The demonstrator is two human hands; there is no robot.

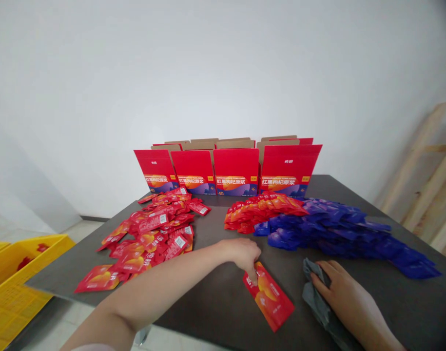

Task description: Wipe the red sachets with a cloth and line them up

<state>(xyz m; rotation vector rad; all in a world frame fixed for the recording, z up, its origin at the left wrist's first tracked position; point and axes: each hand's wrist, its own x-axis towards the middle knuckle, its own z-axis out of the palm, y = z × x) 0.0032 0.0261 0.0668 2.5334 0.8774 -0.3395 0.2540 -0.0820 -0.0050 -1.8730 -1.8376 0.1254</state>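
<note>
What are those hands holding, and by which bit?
The left hand holds a red packet by its far end; the right hand, a grey cloth by its far part.

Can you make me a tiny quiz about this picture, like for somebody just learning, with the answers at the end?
1. True or false: the right hand is empty.
2. What does the left hand hold: (a) a blue packet, (b) a red packet, (c) a yellow basket?
3. Fill in the number: the front row has ___ boxes.

Key: 1. False, it holds a grey cloth. 2. b. 3. Four.
</note>
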